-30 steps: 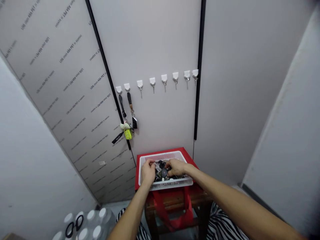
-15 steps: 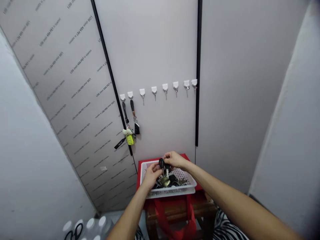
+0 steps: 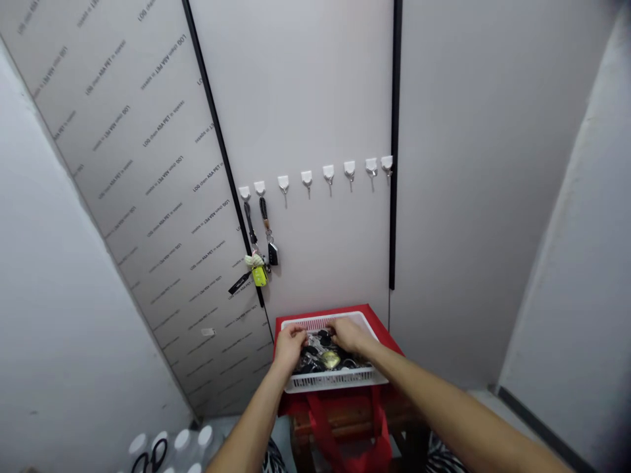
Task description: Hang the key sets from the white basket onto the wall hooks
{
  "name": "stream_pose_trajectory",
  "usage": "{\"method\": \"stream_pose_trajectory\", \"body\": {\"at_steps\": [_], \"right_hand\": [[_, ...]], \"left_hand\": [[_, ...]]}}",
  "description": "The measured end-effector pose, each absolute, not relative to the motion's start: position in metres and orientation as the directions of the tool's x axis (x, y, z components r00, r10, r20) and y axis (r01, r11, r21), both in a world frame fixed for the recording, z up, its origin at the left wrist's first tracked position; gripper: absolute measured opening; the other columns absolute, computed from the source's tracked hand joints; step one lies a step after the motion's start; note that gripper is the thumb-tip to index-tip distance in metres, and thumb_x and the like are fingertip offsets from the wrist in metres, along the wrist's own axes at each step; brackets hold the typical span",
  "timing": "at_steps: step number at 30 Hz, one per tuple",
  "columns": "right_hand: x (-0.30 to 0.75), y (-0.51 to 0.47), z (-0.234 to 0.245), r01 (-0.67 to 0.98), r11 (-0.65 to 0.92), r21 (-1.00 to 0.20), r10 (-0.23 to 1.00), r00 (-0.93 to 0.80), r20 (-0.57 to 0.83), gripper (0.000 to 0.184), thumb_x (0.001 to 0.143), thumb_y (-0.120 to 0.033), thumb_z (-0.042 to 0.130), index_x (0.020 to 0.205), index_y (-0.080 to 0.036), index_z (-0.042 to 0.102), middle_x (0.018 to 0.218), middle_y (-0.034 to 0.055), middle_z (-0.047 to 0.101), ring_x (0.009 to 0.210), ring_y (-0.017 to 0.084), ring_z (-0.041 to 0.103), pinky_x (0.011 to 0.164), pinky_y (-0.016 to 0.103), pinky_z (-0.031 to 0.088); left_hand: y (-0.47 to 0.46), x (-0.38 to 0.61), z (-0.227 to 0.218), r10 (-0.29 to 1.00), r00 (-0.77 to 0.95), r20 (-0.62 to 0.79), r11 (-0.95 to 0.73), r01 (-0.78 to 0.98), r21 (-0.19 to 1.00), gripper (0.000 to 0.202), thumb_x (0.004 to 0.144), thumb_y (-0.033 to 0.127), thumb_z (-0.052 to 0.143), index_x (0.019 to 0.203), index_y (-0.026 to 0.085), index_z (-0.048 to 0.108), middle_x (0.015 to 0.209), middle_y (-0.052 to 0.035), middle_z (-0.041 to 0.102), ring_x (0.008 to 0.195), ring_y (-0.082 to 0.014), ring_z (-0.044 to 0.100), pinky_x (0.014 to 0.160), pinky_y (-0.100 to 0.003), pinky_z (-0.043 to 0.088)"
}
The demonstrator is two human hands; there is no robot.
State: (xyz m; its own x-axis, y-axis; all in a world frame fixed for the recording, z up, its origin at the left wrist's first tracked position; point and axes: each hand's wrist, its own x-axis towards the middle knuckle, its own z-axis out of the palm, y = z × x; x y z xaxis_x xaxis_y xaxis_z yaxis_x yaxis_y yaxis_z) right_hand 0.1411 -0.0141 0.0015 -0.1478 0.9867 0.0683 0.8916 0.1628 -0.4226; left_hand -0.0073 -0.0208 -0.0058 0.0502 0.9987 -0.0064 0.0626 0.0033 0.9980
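A white plastic basket (image 3: 340, 378) holds a jumble of keys, with black key heads (image 3: 324, 337) and a round gold-coloured piece (image 3: 330, 359) among them. Inside its left side is my left hand (image 3: 290, 347), fingers bent together beside the pile; whatever they may pinch is too small to make out. Over the far right part of the pile, my right hand (image 3: 346, 334) has thumb and fingers closed at the black-headed keys. The tips of its fingers are partly hidden.
Below the basket lies a red bag (image 3: 371, 316) on a wooden stool (image 3: 340, 420). White hooks (image 3: 306, 179) line the panel. Key sets with a yellow-green case (image 3: 259, 276) and a black fob (image 3: 273, 253) hang at the left. Capped bottles (image 3: 182, 440) and black-handled scissors (image 3: 158, 452) are lower left.
Both hands have moved apart, the left one leftward. My right hand has lowered the black-headed keys from above the basket into the pile. The view has shifted slightly.
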Motion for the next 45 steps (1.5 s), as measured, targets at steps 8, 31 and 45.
{"method": "stream_pose_trajectory", "body": {"at_steps": [8,31,45], "right_hand": [[0.145,-0.02,0.002,0.919,0.215,-0.33,0.976,-0.215,0.037,0.03,0.056,-0.018,0.047,0.084,-0.019,0.057,0.082,0.0052,0.058,0.076,0.016,0.05,0.063,0.022,0.035],[0.112,-0.045,0.026,0.959,0.278,-0.054,0.954,-0.282,-0.098,0.037,0.049,-0.026,0.054,0.084,-0.016,0.056,0.094,0.0115,0.05,0.085,0.024,0.045,0.066,0.031,0.036],[0.139,-0.038,0.035,0.804,0.33,-0.494,0.943,-0.261,0.205,0.016,0.06,-0.021,0.045,0.071,-0.013,0.053,0.059,0.0006,0.053,0.051,0.007,0.043,0.044,0.016,0.028]], "left_hand": [[-0.019,-0.002,-0.021,0.993,0.115,-0.021,0.001,0.169,0.986,0.009,0.059,0.006,0.043,0.062,0.013,0.048,0.045,0.0062,0.045,0.04,-0.0037,0.042,0.046,-0.015,0.033],[-0.015,-0.005,-0.033,0.981,0.144,0.133,-0.183,0.433,0.882,0.013,0.06,0.01,0.042,0.068,0.012,0.052,0.053,0.0019,0.05,0.051,-0.0067,0.046,0.053,-0.018,0.036],[-0.027,-0.001,-0.007,0.929,0.348,0.126,-0.191,0.16,0.968,0.045,0.051,0.009,0.051,0.095,0.013,0.045,0.095,-0.0069,0.053,0.081,-0.0129,0.049,0.072,-0.022,0.037]]}}
